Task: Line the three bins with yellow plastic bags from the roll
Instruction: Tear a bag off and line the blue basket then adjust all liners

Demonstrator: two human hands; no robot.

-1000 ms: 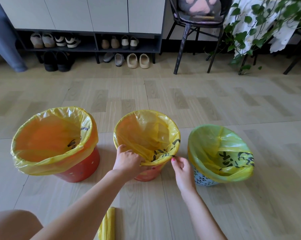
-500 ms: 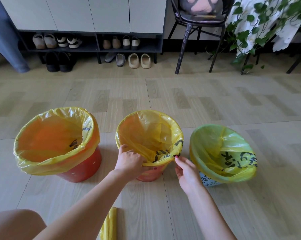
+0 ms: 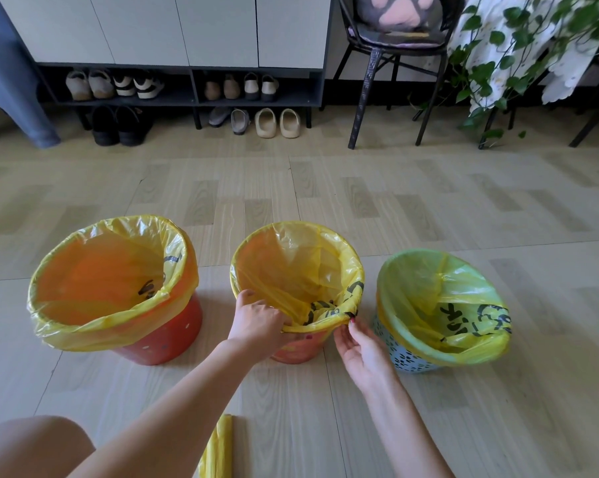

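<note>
Three bins in a row on wood-look floor, all w/ yellow bags in.

Left bin (image 3: 160,343), red: bag (image 3: 111,281) folded well down over rim, sits wide and even. Right bin (image 3: 408,358), pale w/ dark pattern: bag (image 3: 439,301) cuffed over rim, black print showing, bin looks tilted toward its right. Middle bin (image 3: 298,350), red/orange: bag (image 3: 298,270) on, but cuff at near edge is narrow, rolled into a thin band.

Left hand (image 3: 258,326) at near-left of middle rim, fingers curled over the bag edge, gripping the film against the rim. Right hand (image 3: 363,350) at near-right of same rim, palm half open, fingertips (image 3: 351,320) pinching the rolled edge right at the rim. Hands near each other, short stretch of rim between.

Roll (image 3: 218,446) of bags lies on floor close to the person, bottom of view, untouched. Knee at lower left.

Handling, my read: film is v. thin, soft, near weightless, slick; stretches then tears if pulled from one point. Best hold = the doubled edge, pinch w/ pads, not nails, ease down bit by bit round the rim. Bins look light, prob. slide or tip if tugged sideways, so one hand braces while other pulls. Air under the bag may balloon it; press it down inside.

Stage: looks like last bin, final tidying of cuff.
</note>
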